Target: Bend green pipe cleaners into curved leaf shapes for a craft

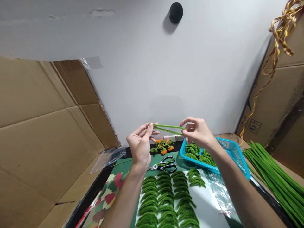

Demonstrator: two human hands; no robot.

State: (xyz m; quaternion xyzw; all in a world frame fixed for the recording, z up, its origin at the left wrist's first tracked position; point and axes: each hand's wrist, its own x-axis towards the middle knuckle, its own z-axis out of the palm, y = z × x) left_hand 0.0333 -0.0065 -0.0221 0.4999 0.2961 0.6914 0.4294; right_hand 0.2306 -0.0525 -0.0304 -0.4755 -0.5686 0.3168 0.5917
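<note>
My left hand (pixel 140 144) and my right hand (pixel 198 131) are raised above the table, each pinching one end of a folded green pipe cleaner (pixel 167 128) stretched between them. Its two strands run nearly level, meeting at my left fingertips. Below my hands lie rows of bent green pipe-cleaner pieces (pixel 166 199) on a clear plastic sheet. Black-handled scissors (pixel 163 165) rest just beyond those rows.
A blue plastic basket (pixel 234 151) with more bent green pieces sits at the right. A bundle of long green pipe cleaners (pixel 275 177) lies at the far right. Small orange and green flowers (pixel 162 146) stand by the wall. Cardboard sheets (pixel 47 133) lean at the left.
</note>
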